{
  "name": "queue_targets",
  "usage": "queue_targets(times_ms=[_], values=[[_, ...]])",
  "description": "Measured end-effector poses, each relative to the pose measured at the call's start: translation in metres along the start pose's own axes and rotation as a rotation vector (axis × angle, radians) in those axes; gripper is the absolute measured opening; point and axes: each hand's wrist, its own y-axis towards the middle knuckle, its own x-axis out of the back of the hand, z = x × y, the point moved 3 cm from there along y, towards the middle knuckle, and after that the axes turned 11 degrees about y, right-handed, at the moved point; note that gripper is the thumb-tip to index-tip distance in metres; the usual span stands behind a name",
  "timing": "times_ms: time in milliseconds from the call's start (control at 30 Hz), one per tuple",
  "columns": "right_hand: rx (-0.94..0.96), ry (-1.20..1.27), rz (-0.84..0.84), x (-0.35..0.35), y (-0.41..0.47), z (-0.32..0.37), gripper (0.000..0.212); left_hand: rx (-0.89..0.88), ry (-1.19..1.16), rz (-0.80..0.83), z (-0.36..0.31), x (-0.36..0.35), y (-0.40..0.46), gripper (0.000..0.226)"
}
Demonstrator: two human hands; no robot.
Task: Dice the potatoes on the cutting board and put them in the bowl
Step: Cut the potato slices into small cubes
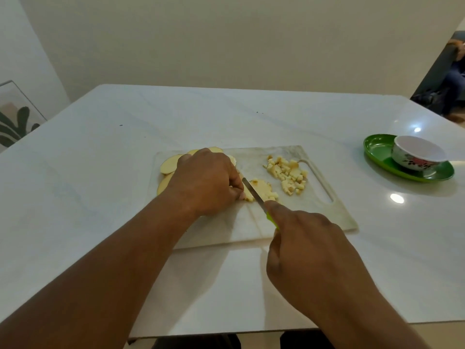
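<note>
A white cutting board (314,212) lies on the table. My left hand (206,182) has its fingers curled down onto a stack of potato strips (264,190) at the board's middle. My right hand (307,250) grips a knife with a green handle; its blade (253,191) cuts through that stack beside my left fingertips. A heap of diced potato (288,175) sits at the board's right. Round potato slices (169,165) lie at the far left, partly hidden under my left hand. The white flowered bowl (417,157) stands apart at the right.
The bowl rests on a green oval plate (377,149) near the table's right edge. The white table (100,172) runs to a wall at the back. A framed picture (15,117) leans at the left; a seated person (455,79) is beyond the right corner.
</note>
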Motion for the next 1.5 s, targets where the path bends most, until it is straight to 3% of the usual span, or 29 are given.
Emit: queue_targets(times_ms=[167,333,667,867,1000,1267,1500], values=[[0.009,-0.015,0.015,-0.004,0.006,0.001,0.060,0.002,0.011,-0.012,0.000,-0.001,0.000,0.006],[0.001,-0.025,0.031,-0.011,0.003,0.007,0.068,0.020,0.022,-0.010,0.000,-0.003,0.002,0.006],[-0.026,-0.035,0.102,-0.008,0.002,0.009,0.063,0.033,0.033,-0.032,-0.001,-0.006,0.002,0.007],[-0.067,0.030,0.170,0.006,-0.017,0.011,0.048,0.036,0.032,-0.011,0.002,-0.009,0.004,0.010],[-0.098,0.033,0.184,0.015,-0.033,0.005,0.063,0.009,0.021,-0.001,0.004,-0.010,0.005,0.008],[-0.025,0.044,0.042,0.027,-0.032,-0.027,0.056,-0.039,-0.061,0.032,0.015,-0.009,0.008,0.008],[0.071,0.047,0.150,0.013,-0.026,-0.030,0.049,-0.026,-0.190,-0.014,0.018,-0.012,0.010,0.017]])
